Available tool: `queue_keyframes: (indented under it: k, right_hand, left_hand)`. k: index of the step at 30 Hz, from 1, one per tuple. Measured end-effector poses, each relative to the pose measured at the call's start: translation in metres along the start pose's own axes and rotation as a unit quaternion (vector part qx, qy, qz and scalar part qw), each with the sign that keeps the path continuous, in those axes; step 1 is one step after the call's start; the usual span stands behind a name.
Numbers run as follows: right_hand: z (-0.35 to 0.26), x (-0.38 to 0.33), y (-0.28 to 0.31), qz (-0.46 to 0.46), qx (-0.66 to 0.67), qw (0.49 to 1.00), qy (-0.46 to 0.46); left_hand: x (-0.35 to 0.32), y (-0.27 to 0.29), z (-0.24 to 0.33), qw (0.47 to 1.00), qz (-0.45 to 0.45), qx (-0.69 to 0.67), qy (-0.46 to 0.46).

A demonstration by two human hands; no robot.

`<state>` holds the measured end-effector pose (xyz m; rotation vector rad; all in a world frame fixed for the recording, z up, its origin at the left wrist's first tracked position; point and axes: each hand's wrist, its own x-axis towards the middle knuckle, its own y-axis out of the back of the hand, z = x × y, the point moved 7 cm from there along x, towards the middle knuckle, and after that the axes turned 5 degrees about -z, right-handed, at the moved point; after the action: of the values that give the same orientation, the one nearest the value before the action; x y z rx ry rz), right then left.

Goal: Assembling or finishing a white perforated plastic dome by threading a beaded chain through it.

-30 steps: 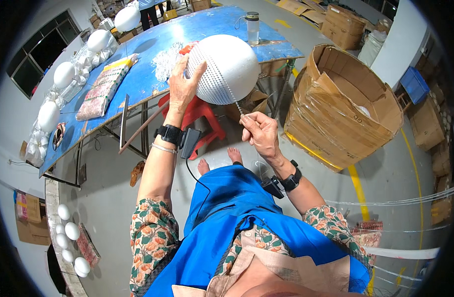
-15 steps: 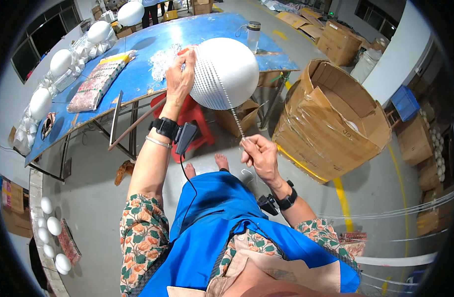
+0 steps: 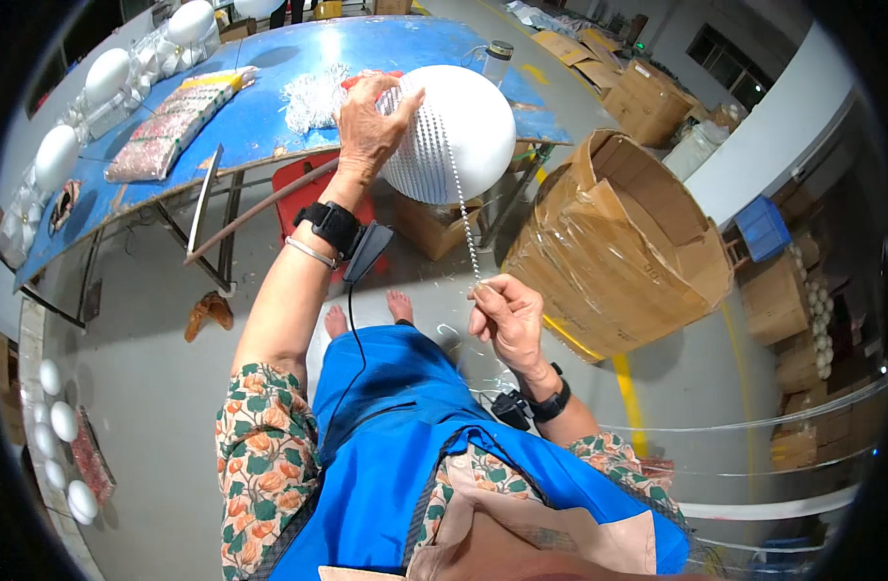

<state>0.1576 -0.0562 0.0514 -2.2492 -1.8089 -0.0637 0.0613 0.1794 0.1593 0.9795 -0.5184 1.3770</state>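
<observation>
A large white ball (image 3: 483, 136) is before me at the near edge of the blue table. Rows of beaded string (image 3: 418, 150) cover its left part, side by side. My left hand (image 3: 368, 131) is at the ball's left side, thumb and fingers apart; whether it bears on the rows I cannot tell. Something red (image 3: 374, 77) shows just beyond its fingertips. From the ball a taut length of string runs down to my right hand (image 3: 512, 318), which pinches it between thumb and curled fingers.
On the blue table (image 3: 270, 68) lie a bagged pack (image 3: 178, 131), a tangle of white strands (image 3: 313, 100) and a lidded bottle (image 3: 497, 63). A big open carton (image 3: 609, 261) stands at my right. Beneath are a red stool (image 3: 318, 198) and a smaller carton (image 3: 434, 228). White balls (image 3: 63, 421) hang at left.
My left thumb has lifted and spread from the fingers at the ball. The view has shifted a little to the right. My right hand still holds the string taut.
</observation>
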Motion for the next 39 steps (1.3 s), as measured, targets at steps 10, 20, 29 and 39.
queue_keyframes:
  k: [10, 20, 29, 39]
  right_hand:
    - [0.012, 0.013, -0.009, 0.003, -0.015, 1.000, -0.002]
    - [0.009, 0.033, 0.002, 0.035, -0.012, 0.998, 0.042]
    - [0.012, 0.047, 0.004, 0.035, -0.031, 0.998, 0.047]
    - [0.008, 0.010, -0.002, 0.019, -0.098, 0.995, 0.007]
  left_hand:
    - [-0.020, -0.013, -0.016, 0.997, -0.077, 0.029, 0.000]
    - [-0.005, -0.004, -0.015, 0.998, -0.029, -0.053, 0.022]
    - [-0.019, -0.010, -0.018, 0.996, -0.086, -0.012, 0.001]
    - [-0.001, 0.004, -0.012, 0.999, 0.003, -0.038, -0.024]
